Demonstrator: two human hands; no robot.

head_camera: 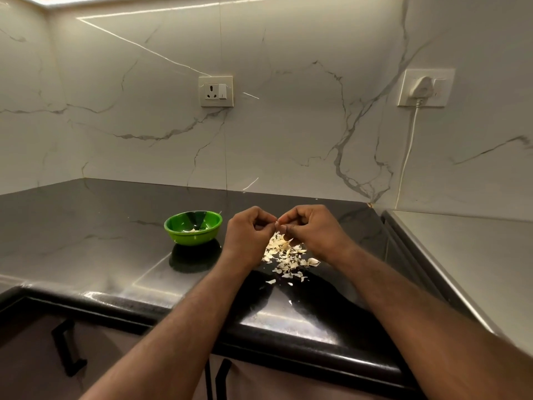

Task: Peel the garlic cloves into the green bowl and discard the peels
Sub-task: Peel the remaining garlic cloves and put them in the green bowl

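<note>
The green bowl point(193, 226) stands on the black countertop, left of my hands, with a few pale garlic pieces at its bottom. My left hand point(248, 235) and my right hand point(311, 229) meet fingertip to fingertip above the counter, both with curled fingers pinching a small garlic clove point(277, 224) that is mostly hidden between them. Directly below and in front of the hands lies a loose pile of pale garlic peels point(288, 255), with scattered flakes trailing toward the counter's front edge.
The black countertop point(101, 241) runs along a marble-look wall with a socket point(216, 91) behind the bowl. A plugged-in white cable point(409, 140) hangs at the right. A steel surface point(476, 269) adjoins at the right. Cabinet handles point(66, 347) sit below the front edge.
</note>
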